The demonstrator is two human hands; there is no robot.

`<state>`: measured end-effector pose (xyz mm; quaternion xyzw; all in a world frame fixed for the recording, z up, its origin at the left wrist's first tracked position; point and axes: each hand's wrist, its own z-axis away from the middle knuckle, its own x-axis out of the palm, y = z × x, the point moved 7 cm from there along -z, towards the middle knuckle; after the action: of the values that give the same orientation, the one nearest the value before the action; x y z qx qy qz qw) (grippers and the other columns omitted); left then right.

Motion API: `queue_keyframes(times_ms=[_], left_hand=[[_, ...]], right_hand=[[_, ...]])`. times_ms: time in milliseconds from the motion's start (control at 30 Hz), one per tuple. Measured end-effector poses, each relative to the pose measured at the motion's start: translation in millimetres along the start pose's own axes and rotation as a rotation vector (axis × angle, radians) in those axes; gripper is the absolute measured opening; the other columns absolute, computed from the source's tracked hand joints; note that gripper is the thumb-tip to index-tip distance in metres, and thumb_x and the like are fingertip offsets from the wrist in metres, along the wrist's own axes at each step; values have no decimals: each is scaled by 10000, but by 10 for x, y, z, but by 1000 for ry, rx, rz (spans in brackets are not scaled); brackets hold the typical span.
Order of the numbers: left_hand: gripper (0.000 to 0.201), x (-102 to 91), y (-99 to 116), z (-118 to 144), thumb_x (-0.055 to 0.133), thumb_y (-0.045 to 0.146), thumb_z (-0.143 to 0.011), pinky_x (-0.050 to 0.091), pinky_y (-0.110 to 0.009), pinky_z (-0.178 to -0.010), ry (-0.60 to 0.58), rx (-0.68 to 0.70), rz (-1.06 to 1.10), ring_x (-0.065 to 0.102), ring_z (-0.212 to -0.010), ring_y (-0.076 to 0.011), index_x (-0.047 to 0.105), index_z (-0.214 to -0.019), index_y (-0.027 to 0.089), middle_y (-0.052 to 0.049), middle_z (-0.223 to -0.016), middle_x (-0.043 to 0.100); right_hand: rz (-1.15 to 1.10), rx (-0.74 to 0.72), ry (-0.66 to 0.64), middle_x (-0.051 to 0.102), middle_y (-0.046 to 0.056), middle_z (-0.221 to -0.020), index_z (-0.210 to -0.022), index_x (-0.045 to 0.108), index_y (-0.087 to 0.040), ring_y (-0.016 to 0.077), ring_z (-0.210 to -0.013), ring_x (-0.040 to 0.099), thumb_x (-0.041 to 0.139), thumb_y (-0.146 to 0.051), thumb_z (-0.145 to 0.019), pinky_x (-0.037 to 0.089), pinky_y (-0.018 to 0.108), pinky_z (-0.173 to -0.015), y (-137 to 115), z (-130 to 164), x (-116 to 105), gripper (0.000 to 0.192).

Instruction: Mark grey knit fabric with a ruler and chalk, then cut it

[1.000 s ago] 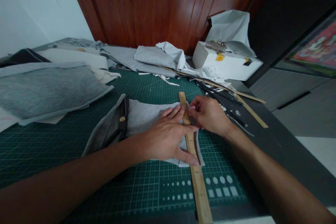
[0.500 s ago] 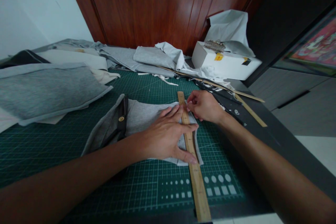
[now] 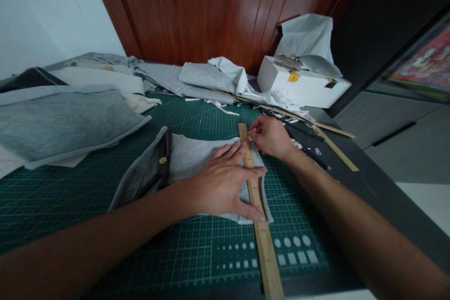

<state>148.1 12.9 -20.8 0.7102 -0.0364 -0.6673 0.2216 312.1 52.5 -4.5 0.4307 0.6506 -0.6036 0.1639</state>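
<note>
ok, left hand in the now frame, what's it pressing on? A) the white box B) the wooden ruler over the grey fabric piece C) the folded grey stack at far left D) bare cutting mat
B: the left hand lies flat on the grey fabric piece, fingers spread across the wooden ruler that crosses it on the green cutting mat; the white box sits well behind.

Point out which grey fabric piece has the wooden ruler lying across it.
The small light-grey piece under the left hand, with the wooden ruler along its right edge; the other grey pieces lie farther back and left.
</note>
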Motion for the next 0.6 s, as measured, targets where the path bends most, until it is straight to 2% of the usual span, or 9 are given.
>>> queue_keyframes(times_ms=[200,333,433,500,600], left_hand=[[978,0,-1,0,633,902,-712,120,-599,-1260,16,12,-13,59,-1603,-426,515,-1522,367,-140,-1748,112],[970,-30,20,-1,630,906,-710,143,-605,-1252,41,26,-14,121,-1601,-427,539,-1505,358,-152,-1737,192],[889,-65,57,1,656,880,-718,173,-583,-1251,83,76,-28,236,-1579,-390,626,-1419,334,-137,-1671,371],[819,-77,68,3,684,857,-718,200,-560,-1249,101,97,-30,319,-1542,-373,687,-1330,311,-131,-1588,488],[809,-77,59,9,676,864,-720,178,-557,-1257,114,94,-13,308,-1545,-380,705,-1299,300,-138,-1599,471]], right_hand=[[-202,41,94,669,3,-659,-854,576,-208,128,-439,561,666,-178,-828,432,251,-433,39,27,-82,98],[-431,73,147,693,23,-795,-976,516,-218,125,-503,616,613,-280,-918,529,265,-472,-108,238,-131,129],[-621,114,65,673,-3,-757,-979,555,-210,128,-564,643,700,-349,-878,572,268,-546,-229,489,4,225],[-804,197,0,672,-21,-733,-949,573,-212,119,-554,630,800,-377,-795,559,255,-541,-218,632,140,320],[-899,270,2,677,-35,-718,-919,561,-217,112,-536,627,862,-397,-726,555,245,-533,-102,730,219,400]])
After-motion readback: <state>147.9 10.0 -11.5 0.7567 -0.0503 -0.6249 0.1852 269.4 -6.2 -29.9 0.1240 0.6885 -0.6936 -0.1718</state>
